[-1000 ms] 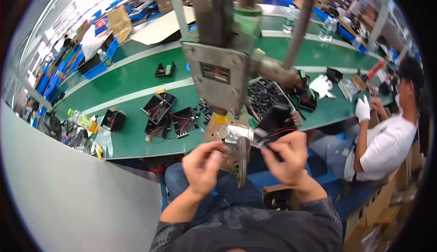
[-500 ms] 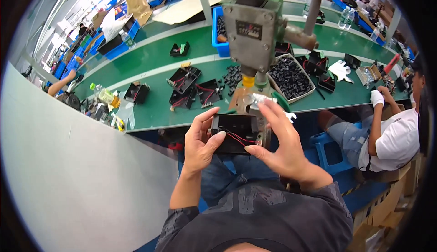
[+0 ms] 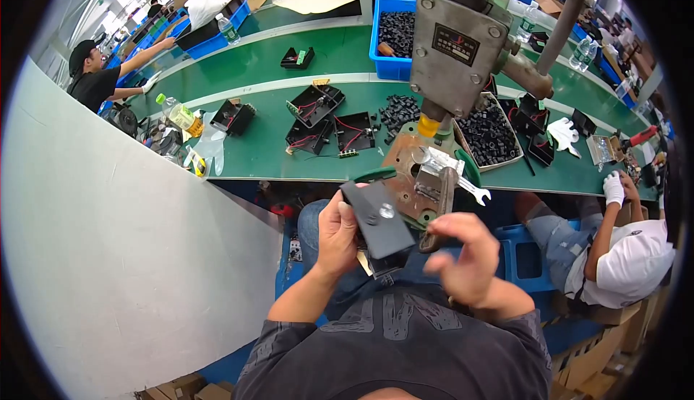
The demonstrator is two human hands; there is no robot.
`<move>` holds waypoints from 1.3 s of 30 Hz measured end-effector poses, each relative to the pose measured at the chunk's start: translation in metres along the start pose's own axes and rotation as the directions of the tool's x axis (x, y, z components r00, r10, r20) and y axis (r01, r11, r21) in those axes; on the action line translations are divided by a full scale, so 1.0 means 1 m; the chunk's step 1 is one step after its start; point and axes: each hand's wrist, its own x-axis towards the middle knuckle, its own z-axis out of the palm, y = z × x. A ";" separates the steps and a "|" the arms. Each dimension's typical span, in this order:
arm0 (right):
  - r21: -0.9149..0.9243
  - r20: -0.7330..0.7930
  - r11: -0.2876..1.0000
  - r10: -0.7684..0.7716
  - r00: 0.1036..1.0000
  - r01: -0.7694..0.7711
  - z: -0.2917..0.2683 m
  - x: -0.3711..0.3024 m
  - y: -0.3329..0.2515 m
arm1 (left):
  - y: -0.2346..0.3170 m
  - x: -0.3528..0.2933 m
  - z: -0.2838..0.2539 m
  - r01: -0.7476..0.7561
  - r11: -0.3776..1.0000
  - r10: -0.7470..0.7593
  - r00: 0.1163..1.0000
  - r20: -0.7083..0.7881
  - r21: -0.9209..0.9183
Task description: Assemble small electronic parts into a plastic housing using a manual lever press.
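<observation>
My left hand [image 3: 338,235] is closed on the left side of a black plastic box [image 3: 383,226], held tilted over my lap with a flat outer face upward. A shiny round spot shows on that face; the inside is hidden. To the right of the box, apart from it, my right hand [image 3: 466,259] is open with fingers bent, slightly blurred and holding nothing. Just beyond both hands is the rusty base plate [image 3: 405,172] of a press [image 3: 459,42], which has a yellow tip [image 3: 428,126] above it. An open-ended wrench [image 3: 473,192] lies on the plate.
Black boxes with red wires [image 3: 316,103] lie on the green bench [image 3: 267,158]. Loose black parts [image 3: 400,113] sit beside a filled carton [image 3: 493,136] and a blue bin [image 3: 394,67]. One co-worker [image 3: 625,255] sits at right; another [image 3: 97,74] reaches in at far left.
The black box has been turned over, hiding its red wires, and tilted. My right hand has come off it and moved right and down. The view has shifted left.
</observation>
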 end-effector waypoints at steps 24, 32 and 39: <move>-0.068 -0.039 0.989 -0.135 0.990 0.132 -0.018 0.021 0.038 | 0.002 0.021 0.019 -0.233 0.710 0.122 0.970 0.210 0.664; -0.743 -0.437 0.535 0.067 0.897 -0.402 -0.108 0.073 0.214 | -0.014 0.039 -0.004 -0.011 0.852 -0.022 0.998 0.056 0.523; -0.851 -0.383 0.333 0.134 0.914 -0.406 -0.139 0.067 0.293 | -0.010 0.045 -0.011 0.057 0.874 -0.041 0.998 -0.044 0.483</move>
